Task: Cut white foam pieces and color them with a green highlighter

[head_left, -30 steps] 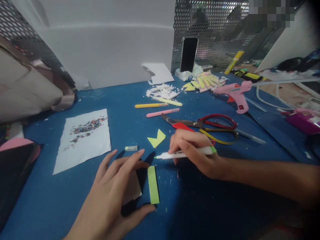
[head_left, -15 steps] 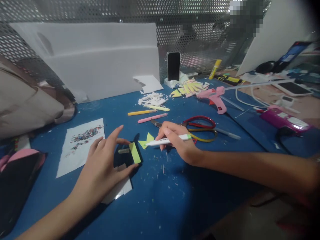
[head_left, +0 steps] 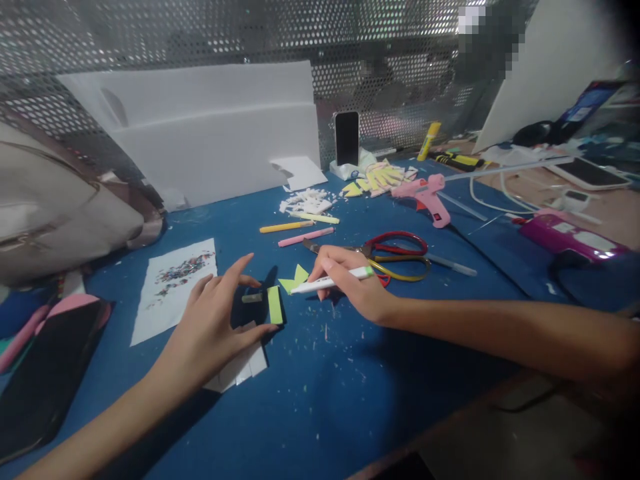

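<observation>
On the blue table (head_left: 320, 400), near its middle, a green paper strip (head_left: 275, 305) is laid flat, just beside a small pale cap (head_left: 251, 298). The left hand (head_left: 215, 327) is held spread and unclenched beside the strip, with nothing grasped. Its thumb tip is set close to the strip's near end, though contact cannot be told, and white paper pieces (head_left: 247, 368) are partly covered by the palm. A white pen (head_left: 330, 281) is gripped in the fingers of the right hand (head_left: 353, 287), its tip pointed toward the strip and apart from it. A notched yellow-green scrap (head_left: 296, 277) is seen just beyond the pen tip. Red and yellow scissors (head_left: 400, 253) are laid behind the right hand, and a pink glue gun (head_left: 425, 193) is placed farther back. A white sheet with glitter (head_left: 175, 293) is spread to the left.
</observation>
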The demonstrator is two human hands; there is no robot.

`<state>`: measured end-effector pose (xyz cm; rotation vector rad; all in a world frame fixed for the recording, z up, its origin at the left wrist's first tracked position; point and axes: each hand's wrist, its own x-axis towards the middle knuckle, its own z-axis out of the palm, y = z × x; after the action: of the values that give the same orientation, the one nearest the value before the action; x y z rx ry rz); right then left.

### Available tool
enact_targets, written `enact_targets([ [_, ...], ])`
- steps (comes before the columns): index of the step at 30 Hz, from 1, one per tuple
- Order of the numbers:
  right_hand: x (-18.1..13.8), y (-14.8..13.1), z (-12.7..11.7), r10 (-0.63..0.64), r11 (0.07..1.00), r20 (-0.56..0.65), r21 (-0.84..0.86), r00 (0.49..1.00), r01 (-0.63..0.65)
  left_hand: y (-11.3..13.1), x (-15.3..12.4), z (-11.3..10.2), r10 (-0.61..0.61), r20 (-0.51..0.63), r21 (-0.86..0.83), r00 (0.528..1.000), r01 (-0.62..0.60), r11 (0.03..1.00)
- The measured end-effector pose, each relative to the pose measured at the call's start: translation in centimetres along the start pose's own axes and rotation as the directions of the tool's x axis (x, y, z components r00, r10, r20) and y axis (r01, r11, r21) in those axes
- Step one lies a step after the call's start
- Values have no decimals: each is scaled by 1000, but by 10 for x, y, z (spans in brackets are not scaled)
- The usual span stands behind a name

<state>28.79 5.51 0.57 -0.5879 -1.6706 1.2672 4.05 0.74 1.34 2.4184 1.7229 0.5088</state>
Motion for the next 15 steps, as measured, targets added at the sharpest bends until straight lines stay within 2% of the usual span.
enact_targets([
  [7,-1,1,-1,4,1000,22,-7,1000,-4,4,5,6,-1,6,-62,1000,1,998],
  [15,-3,1,-1,16,1000,46,-9,999,-16,-2,7,7,30,-17,-96,999,-31,995],
])
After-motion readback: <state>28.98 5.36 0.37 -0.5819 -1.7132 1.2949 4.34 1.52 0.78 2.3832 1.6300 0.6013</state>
